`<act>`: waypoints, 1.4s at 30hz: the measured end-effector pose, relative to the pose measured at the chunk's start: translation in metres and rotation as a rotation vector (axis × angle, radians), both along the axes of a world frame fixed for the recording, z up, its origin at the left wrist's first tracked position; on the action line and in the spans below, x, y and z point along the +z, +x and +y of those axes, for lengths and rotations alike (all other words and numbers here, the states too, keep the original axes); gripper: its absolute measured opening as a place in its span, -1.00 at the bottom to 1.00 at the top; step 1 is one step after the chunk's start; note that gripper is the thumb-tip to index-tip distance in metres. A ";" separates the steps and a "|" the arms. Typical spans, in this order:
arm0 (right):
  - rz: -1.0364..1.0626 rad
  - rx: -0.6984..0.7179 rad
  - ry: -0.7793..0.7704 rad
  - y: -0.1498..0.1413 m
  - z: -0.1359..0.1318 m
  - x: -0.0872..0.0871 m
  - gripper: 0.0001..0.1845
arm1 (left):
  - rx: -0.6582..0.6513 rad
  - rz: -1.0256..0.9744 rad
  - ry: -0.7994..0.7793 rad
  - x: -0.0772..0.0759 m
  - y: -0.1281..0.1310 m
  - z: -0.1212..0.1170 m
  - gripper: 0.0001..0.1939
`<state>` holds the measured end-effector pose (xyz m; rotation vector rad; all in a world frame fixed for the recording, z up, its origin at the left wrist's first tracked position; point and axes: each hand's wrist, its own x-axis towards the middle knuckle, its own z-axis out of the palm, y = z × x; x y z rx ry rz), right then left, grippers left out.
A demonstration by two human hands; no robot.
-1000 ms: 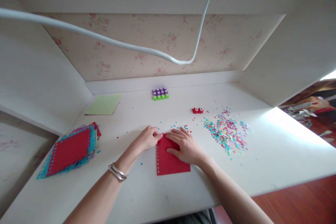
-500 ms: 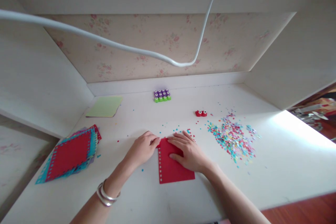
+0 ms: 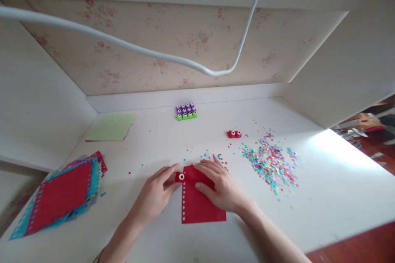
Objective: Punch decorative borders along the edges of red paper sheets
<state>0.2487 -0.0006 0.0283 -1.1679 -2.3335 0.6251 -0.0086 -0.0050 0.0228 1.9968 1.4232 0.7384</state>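
A red sheet of paper (image 3: 203, 209) lies on the desk with a column of punched holes down its left edge. At that edge, near the top left corner, sits a small red craft punch (image 3: 180, 177) with a white, black-centred button. My left hand (image 3: 156, 191) grips this punch from the left between thumb and fingers. Spread over the upper right of the sheet, my right hand (image 3: 217, 183) lies flat and presses it down, hiding its right side.
Punched red and blue sheets (image 3: 61, 193) are stacked at left, behind them pale green paper (image 3: 110, 126). Purple and green punches (image 3: 186, 111) stand at the back. Two red punches (image 3: 234, 134) sit near a confetti heap (image 3: 271, 160). A white cable (image 3: 138, 51) hangs across the view.
My left hand has moved from the sheet's top left corner slightly down its left edge, and its fingers have opened around the punch, baring the button. My right hand stays on the paper.
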 end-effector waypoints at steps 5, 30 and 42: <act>0.236 0.065 -0.081 -0.018 -0.007 0.010 -0.55 | -0.071 -0.115 0.023 0.001 0.018 -0.012 -0.55; -0.078 -0.979 -0.042 0.132 0.106 -0.012 -0.56 | -0.349 0.082 0.245 -0.001 0.039 -0.040 -0.74; -0.110 -0.795 0.169 0.090 0.117 0.014 -0.57 | -0.334 0.115 0.252 -0.003 0.043 -0.043 -0.71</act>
